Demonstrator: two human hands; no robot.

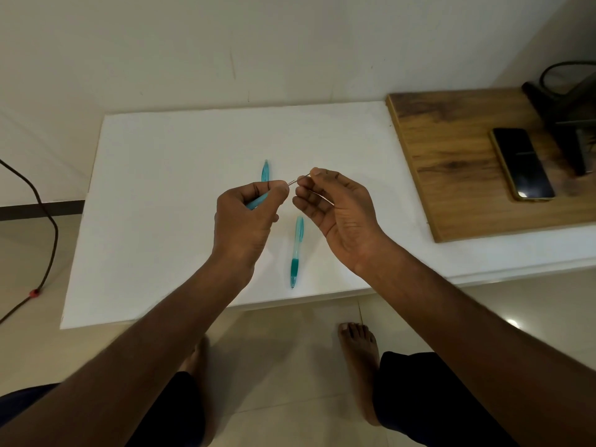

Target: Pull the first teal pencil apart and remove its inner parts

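My left hand grips a teal pen part above the white table. A thin refill sticks out from between its thumb and forefinger. My right hand pinches the far end of that refill between thumb and fingertip. Behind my left hand a teal transparent pen piece lies on the table. A whole teal pen with a dark grip lies below and between my hands, pointing toward the table's front edge.
A wooden board lies on the table's right side with a black phone and a dark cabled object on it. A dark cable hangs at the left over the tiled floor. My bare feet stand below the table's front edge.
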